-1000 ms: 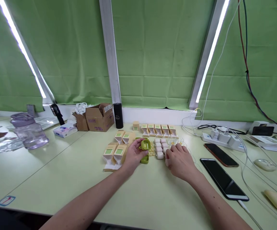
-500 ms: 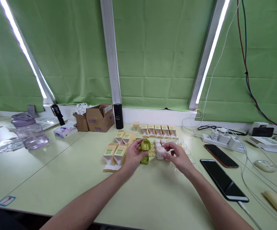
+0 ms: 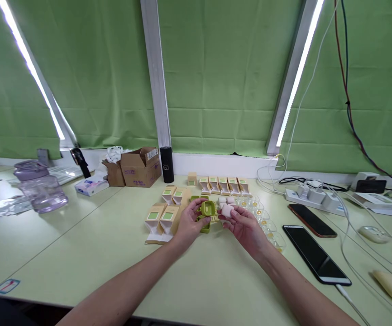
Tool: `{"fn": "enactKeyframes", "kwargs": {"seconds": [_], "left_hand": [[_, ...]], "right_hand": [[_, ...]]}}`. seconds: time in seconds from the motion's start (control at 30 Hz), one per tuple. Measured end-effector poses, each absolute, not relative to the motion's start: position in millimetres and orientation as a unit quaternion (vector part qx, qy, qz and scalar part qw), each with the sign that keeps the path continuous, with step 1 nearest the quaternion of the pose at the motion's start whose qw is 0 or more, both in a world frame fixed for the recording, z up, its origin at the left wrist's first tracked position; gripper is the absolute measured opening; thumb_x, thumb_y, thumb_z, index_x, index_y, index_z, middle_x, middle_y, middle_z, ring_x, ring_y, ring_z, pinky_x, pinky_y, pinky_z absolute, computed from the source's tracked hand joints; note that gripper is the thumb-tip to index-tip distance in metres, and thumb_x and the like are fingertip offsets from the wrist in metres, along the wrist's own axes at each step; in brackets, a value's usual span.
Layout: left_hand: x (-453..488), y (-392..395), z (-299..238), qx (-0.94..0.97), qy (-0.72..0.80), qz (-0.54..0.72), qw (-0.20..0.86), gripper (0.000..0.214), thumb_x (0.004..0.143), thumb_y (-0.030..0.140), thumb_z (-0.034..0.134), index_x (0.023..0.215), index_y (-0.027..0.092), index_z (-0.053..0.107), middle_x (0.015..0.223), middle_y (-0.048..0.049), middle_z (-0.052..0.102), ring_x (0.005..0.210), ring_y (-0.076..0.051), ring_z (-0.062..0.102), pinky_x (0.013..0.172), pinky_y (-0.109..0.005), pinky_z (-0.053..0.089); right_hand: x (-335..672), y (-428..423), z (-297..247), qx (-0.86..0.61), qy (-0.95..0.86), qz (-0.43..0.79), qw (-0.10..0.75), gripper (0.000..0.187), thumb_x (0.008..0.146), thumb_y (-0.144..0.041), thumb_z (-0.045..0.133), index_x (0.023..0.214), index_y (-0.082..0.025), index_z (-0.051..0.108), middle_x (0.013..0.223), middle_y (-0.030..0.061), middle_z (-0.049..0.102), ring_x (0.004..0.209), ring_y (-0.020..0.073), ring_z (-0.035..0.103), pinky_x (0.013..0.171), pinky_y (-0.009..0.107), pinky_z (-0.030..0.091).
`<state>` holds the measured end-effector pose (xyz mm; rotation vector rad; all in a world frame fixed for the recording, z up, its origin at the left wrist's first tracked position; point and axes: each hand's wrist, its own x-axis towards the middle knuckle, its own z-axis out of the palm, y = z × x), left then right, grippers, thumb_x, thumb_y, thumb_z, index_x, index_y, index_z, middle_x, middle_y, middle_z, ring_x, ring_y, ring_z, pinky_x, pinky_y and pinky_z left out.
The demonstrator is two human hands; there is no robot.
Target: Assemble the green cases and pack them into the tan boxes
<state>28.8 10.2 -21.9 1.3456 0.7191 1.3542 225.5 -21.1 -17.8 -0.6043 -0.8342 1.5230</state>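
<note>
My left hand pinches a small olive-green square case, its hollow side facing me. Between the thumb and fingers of my right hand is a pale pink, rounded block, just to the right of that case and apart from it. More green cases lie under and behind my left hand, partly covered. Beyond my right fingers rest several similar pale blocks. Small yellow frame-like pieces show between the hands. Clear plastic cups with yellow bits curve along the right.
Small open cardboard boxes stand left of my hands, with another row behind. Farther left are a brown carton, a black bottle and a purple jug. Two phones, a power strip and cables lie right.
My right hand has lifted the pale pink block off the group and turned, bringing it left toward the green case. My left hand tilts the case slightly.
</note>
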Motion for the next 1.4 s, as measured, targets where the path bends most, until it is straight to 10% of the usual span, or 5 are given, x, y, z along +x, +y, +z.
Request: {"fn": "enactKeyframes", "kwargs": {"seconds": [1.4], "left_hand": [[27, 2, -26, 0.716, 0.392, 0.501, 0.288, 0.051, 0.075, 0.009, 0.077, 0.122, 0.028, 0.075, 0.121, -0.0064, 0.066, 0.110, -0.024, 0.064, 0.100, -0.041, 0.055]], "right_hand": [[221, -21, -21, -0.374, -0.486, 0.512, 0.602, 0.049, 0.062, -0.050, 0.097, 0.097, -0.019, 0.081, 0.087, 0.0065, 0.077, 0.067, 0.0171, 0.060, 0.056, 0.028, 0.047]]}}
